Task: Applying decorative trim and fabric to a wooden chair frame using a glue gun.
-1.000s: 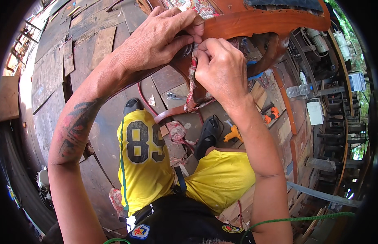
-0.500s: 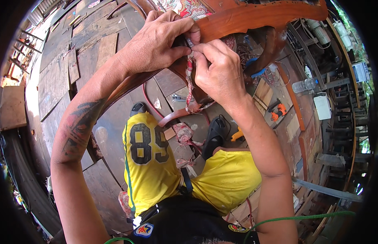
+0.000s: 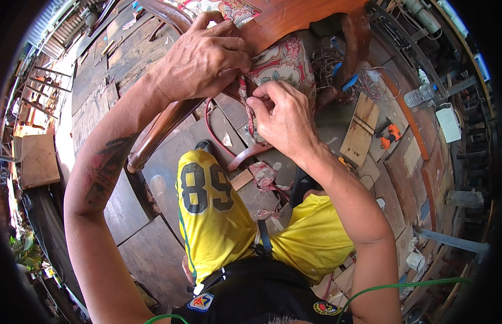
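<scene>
This is a rough furniture-repair workshop, partly open to the outdoors. The floor is made of worn, mismatched wooden boards. A carved wooden chair frame with floral upholstery fills the upper middle of the frame. At right, an orange power drill lies among plank offcuts, a tangle of wires and a plastic bottle. Boards lean at the left edge, with green plants at the lower left.
</scene>
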Demonstrator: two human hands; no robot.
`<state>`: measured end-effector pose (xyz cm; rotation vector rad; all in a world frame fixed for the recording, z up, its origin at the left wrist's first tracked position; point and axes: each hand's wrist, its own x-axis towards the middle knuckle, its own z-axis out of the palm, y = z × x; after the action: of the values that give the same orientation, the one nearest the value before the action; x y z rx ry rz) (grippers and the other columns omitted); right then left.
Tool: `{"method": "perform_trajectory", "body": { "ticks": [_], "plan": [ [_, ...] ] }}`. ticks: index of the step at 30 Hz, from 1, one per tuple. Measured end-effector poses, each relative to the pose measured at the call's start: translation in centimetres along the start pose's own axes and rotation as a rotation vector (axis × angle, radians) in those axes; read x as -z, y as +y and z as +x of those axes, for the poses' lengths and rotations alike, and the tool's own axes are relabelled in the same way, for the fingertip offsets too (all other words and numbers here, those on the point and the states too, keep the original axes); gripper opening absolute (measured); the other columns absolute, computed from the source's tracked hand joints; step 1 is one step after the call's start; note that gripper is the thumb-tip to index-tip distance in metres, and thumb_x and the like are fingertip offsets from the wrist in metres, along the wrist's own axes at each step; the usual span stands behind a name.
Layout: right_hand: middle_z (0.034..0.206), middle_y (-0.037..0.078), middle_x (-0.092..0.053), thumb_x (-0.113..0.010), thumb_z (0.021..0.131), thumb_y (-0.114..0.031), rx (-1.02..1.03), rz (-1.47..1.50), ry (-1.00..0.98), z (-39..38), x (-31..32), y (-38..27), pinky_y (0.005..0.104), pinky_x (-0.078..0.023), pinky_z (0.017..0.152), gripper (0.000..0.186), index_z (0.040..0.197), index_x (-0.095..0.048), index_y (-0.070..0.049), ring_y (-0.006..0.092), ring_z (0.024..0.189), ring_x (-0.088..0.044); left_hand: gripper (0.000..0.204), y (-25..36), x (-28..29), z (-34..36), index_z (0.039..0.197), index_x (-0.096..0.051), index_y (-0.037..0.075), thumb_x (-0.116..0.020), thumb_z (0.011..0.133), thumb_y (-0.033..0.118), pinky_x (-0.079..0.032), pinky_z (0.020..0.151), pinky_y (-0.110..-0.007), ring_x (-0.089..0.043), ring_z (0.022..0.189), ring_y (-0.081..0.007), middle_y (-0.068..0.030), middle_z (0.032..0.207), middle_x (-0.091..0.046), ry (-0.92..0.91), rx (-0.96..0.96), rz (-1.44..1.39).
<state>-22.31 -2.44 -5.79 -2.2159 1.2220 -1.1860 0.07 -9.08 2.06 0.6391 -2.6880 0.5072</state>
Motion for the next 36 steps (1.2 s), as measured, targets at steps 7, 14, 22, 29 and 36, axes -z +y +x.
{"method": "perform_trajectory", "body": {
  "ticks": [7,14,22,29,36],
  "plan": [
    [0.089,0.023,-0.072,-0.077,0.093,-0.016,-0.051,0.047,-0.014,-0.4,-0.1,0.2,0.0495,-0.058,0.078,0.021,0.092,-0.069,0.003,0.0406,0.088,-0.073,0.026,-0.9,0.7,-0.8,0.105,-0.080,0.019,-0.078,0.080,0.015,-0.035,0.117,-0.050,-0.063,0.126,-0.0195,0.0056,0.130,-0.075,-0.031,-0.086,-0.038],
    [0.095,0.026,-0.071,-0.069,0.094,-0.014,0.010,-0.128,-0.060,-1.2,-1.5,-0.2,0.0503,-0.059,0.080,0.022,0.102,-0.067,0.006,0.0417,0.090,-0.073,0.027,0.5,0.6,-1.1,0.110,-0.080,0.019,-0.078,0.084,0.015,-0.033,0.115,-0.049,-0.063,0.128,-0.0185,0.0053,0.129,-0.076,-0.035,0.000,-0.060],
    [0.080,0.018,-0.077,-0.078,0.083,-0.010,-0.329,0.607,-0.053,1.5,1.5,1.3,0.0341,-0.060,0.065,0.020,0.090,-0.075,0.008,0.0246,0.070,-0.075,0.021,0.8,0.0,-1.5,0.108,-0.079,0.020,-0.079,0.087,0.016,-0.033,0.111,-0.046,-0.064,0.127,-0.0176,0.0065,0.127,-0.076,0.017,0.038,-0.030],
    [0.076,0.005,-0.069,-0.075,0.097,-0.021,-0.803,1.020,-0.356,2.5,3.3,0.7,0.0211,-0.051,0.046,0.022,0.089,-0.073,0.000,0.0065,0.061,-0.064,0.020,0.5,-0.1,-1.8,0.109,-0.079,0.019,-0.078,0.089,0.018,-0.033,0.111,-0.046,-0.064,0.127,-0.0178,0.0048,0.128,-0.076,0.023,-0.001,-0.016],
    [0.078,0.010,-0.073,-0.076,0.086,-0.006,-0.748,1.215,-0.372,2.2,2.3,0.7,0.0325,-0.062,0.056,0.010,0.086,-0.072,0.003,0.0151,0.066,-0.073,0.020,0.7,0.1,-1.6,0.109,-0.079,0.019,-0.078,0.089,0.017,-0.034,0.112,-0.047,-0.064,0.126,-0.0179,0.0052,0.129,-0.076,0.016,0.007,-0.020]
  ]
}}
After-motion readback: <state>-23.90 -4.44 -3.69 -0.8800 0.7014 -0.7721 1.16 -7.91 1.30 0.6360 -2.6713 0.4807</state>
